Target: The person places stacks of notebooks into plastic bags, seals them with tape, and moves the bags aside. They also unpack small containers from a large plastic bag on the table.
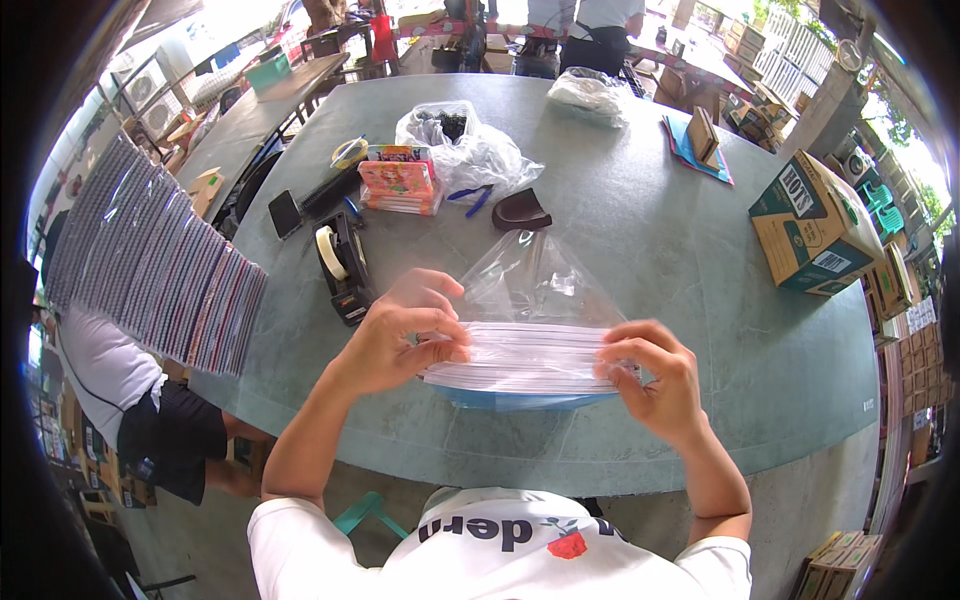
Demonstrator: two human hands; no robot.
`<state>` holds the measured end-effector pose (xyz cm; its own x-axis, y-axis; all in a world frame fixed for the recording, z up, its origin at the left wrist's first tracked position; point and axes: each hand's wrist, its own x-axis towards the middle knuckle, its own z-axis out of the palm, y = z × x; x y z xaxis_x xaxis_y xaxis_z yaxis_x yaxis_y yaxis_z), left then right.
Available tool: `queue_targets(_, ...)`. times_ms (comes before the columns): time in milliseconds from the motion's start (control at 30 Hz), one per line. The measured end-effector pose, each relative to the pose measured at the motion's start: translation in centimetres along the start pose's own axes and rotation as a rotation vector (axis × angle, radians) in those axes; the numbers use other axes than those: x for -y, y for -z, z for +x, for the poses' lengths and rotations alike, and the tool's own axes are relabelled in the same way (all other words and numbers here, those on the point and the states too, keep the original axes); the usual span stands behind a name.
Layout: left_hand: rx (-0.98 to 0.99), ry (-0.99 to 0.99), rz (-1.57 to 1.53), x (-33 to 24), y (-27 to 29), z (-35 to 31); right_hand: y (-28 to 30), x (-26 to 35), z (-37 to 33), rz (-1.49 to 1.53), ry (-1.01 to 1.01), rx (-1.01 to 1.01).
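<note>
A stack of thin white-edged booklets or paper pads [535, 355] with a blue underside stands in front of me near the table's front edge. A clear plastic bag [540, 285] covers the stack, its loose end spreading away over the table. My left hand [415, 325] pinches the bag at the stack's left end, thumb and fingers close together. At the other end my right hand [655, 375] grips the bag and the stack's corner, fingers curled. Just left of my left hand sits a black tape dispenser [343, 262] with a roll of tape.
A tall pile of spiral-bound notebooks [160, 250] rises at the left. Beyond my hands lie a dark brown curved piece [521, 210], blue-handled pliers [472, 198], colourful packs [400, 180], a phone [285, 214] and a plastic tub [436, 122]. A cardboard box [815, 225] stands right.
</note>
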<state>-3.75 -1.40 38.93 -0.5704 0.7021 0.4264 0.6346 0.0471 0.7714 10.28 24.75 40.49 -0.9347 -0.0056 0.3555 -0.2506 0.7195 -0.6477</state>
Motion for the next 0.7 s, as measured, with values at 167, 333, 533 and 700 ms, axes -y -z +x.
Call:
queue_targets(167, 0.095, 0.013, -0.076, 0.9, 0.6, 0.6, -0.2, -1.0, 0.9, -0.196, 0.107, -0.217)
queue_targets(333, 0.098, -0.010, -0.012, 1.7, 0.3, 1.6, -0.9, -3.0, 1.6, 0.294, -0.138, -0.063)
queue_targets(533, -0.012, 0.110, -0.084, 4.5, -0.4, 0.8, -0.7, -3.0, 2.7, 0.421, -0.254, -0.035)
queue_targets(700, 0.315, 0.587, -0.693, 4.1, 1.0, 4.1, 0.5, -6.6, 7.0, 0.651, -0.420, 0.358)
